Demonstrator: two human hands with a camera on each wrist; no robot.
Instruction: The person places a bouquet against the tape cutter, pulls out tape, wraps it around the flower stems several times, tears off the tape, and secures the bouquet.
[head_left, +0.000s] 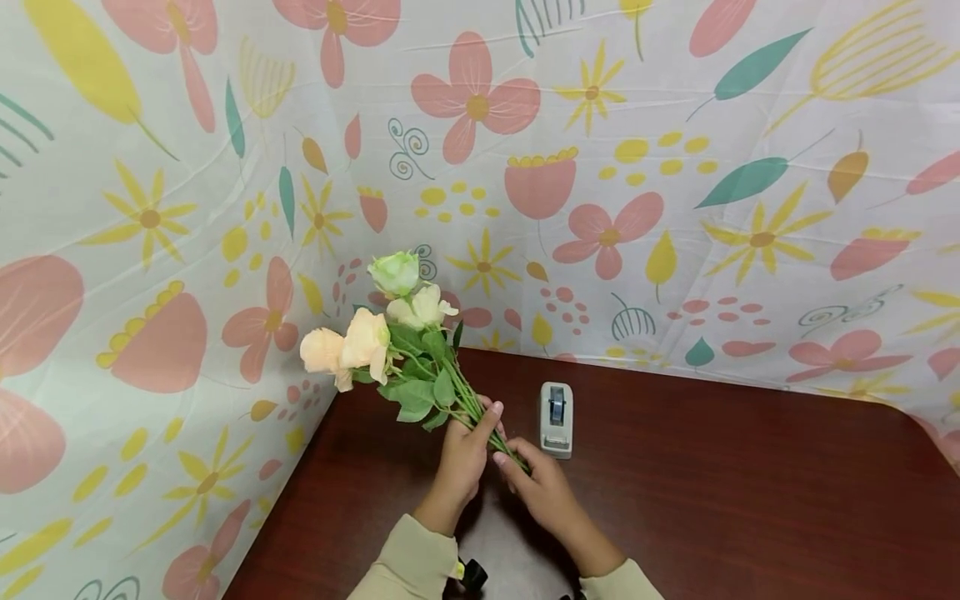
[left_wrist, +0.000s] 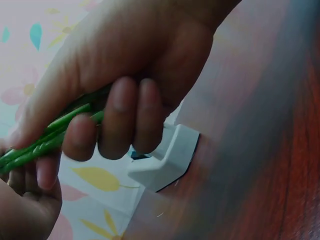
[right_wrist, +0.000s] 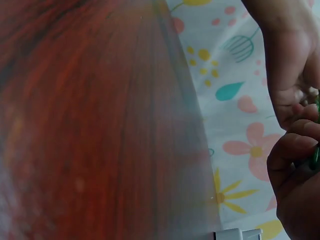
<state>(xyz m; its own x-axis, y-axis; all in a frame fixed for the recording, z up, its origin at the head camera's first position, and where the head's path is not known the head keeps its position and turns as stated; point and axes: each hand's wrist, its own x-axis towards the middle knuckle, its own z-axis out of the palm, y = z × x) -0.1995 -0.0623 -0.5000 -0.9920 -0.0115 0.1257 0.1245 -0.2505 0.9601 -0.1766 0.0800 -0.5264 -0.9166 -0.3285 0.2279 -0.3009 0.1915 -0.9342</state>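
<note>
A bunch of roses [head_left: 366, 337] with peach, cream and pale green heads and green leaves leans up to the left over the table. My left hand [head_left: 462, 458] grips its stems, thumb laid along them. In the left wrist view, the fingers of the left hand [left_wrist: 135, 65] curl round the green stems [left_wrist: 50, 137]. Lower down, near the stem ends, my right hand [head_left: 543, 483] pinches the same stems between thumb and fingers. The right wrist view catches both hands at its right edge, with only a sliver of stem showing.
A white tape dispenser [head_left: 557, 421] stands on the dark red-brown table [head_left: 712, 483], just right of the hands. Flower-patterned cloth [head_left: 645, 108] hangs behind and to the left. A small black object [head_left: 473, 575] lies beside the left sleeve.
</note>
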